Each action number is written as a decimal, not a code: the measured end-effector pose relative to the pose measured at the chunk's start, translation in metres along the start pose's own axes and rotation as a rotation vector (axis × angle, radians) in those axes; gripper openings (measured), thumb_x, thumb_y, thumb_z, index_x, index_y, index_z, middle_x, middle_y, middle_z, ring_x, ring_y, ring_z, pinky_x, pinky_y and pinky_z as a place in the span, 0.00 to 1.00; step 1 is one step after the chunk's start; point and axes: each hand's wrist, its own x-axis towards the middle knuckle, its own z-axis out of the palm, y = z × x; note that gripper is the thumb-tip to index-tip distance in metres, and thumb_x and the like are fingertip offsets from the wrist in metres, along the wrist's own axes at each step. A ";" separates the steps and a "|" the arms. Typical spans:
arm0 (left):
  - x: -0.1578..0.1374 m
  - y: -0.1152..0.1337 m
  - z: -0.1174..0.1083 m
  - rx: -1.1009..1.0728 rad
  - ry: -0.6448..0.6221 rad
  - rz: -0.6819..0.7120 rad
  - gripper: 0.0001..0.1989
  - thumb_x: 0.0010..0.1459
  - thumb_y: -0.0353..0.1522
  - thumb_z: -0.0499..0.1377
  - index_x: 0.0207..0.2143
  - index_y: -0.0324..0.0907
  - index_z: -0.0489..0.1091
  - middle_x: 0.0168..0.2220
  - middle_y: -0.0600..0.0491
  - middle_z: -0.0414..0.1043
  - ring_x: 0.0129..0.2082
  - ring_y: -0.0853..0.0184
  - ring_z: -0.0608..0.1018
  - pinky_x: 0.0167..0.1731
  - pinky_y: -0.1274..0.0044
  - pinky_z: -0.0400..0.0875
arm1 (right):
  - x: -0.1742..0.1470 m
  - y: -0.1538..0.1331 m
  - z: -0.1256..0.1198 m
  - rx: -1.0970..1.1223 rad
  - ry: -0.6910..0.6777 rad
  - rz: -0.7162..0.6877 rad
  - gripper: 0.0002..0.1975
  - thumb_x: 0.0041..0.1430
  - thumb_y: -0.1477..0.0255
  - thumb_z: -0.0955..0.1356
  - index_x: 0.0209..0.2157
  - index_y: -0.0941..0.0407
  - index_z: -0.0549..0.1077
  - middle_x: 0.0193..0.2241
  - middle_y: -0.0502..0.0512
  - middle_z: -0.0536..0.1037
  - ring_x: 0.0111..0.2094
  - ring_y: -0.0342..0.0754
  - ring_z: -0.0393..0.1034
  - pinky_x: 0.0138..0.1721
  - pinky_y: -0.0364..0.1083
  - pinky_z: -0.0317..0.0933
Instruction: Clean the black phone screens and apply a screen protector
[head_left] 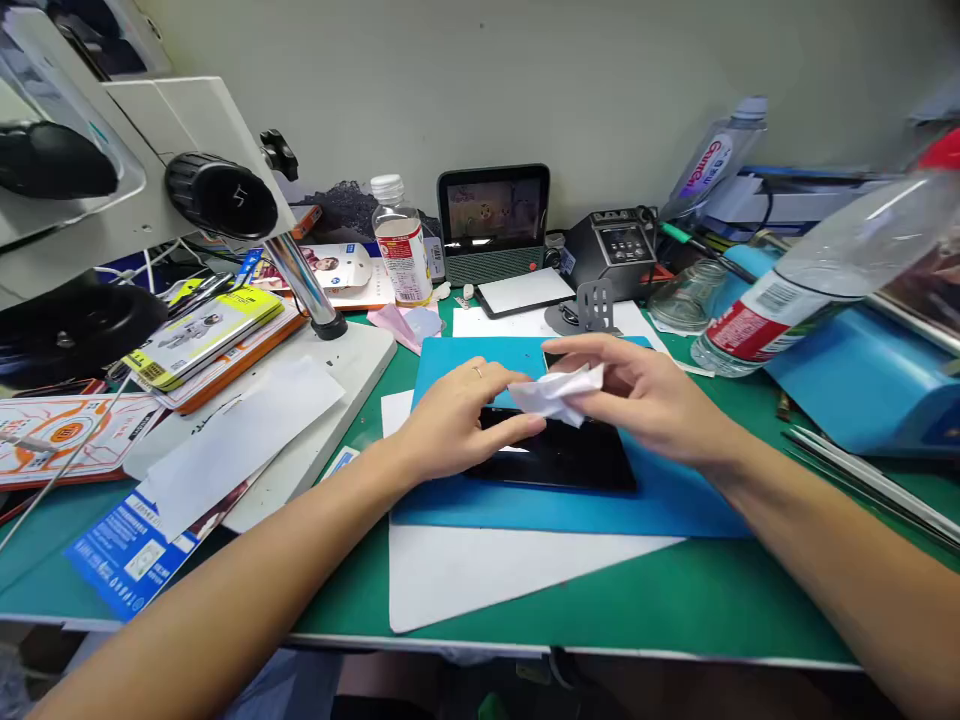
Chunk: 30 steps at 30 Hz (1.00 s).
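Note:
A black smartphone (570,460) lies with its glossy side up on a blue mat (465,510). Over the phone's left part is my left hand (457,420), thumb stretched out and fingers apart, its fingertips close to a crumpled white tissue (555,395). My right hand (637,395) pinches that tissue between thumb and fingers, just above the phone's far edge. Part of a dark object shows behind the tissue, mostly covered by my right hand, so I cannot tell what it is.
A microscope stand (330,325) rises at left beside boxes and loose paper (247,440). Behind are a small bottle (403,245), a display (493,215) and a black device (611,250). A large tilted bottle (795,300) and tweezers-like metal strips (877,485) are at right.

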 end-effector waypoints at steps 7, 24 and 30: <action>-0.002 0.008 0.000 -0.171 0.171 -0.020 0.06 0.67 0.31 0.59 0.34 0.44 0.72 0.30 0.55 0.75 0.31 0.67 0.71 0.37 0.72 0.65 | -0.011 0.023 -0.011 -0.015 -0.004 0.021 0.26 0.59 0.64 0.74 0.59 0.46 0.74 0.48 0.55 0.81 0.44 0.52 0.77 0.43 0.48 0.73; -0.007 0.017 -0.005 0.014 0.240 0.187 0.03 0.66 0.30 0.57 0.40 0.42 0.70 0.37 0.51 0.79 0.35 0.69 0.78 0.38 0.76 0.73 | -0.009 0.015 0.013 0.309 -0.091 0.036 0.25 0.50 0.63 0.78 0.50 0.53 0.79 0.33 0.51 0.80 0.36 0.47 0.75 0.40 0.47 0.70; -0.009 0.010 -0.012 0.225 0.303 0.024 0.09 0.67 0.37 0.54 0.39 0.43 0.71 0.36 0.51 0.78 0.35 0.66 0.78 0.39 0.73 0.73 | -0.003 0.021 -0.002 0.355 0.103 -0.004 0.13 0.50 0.61 0.77 0.32 0.56 0.79 0.30 0.51 0.78 0.31 0.43 0.69 0.33 0.44 0.64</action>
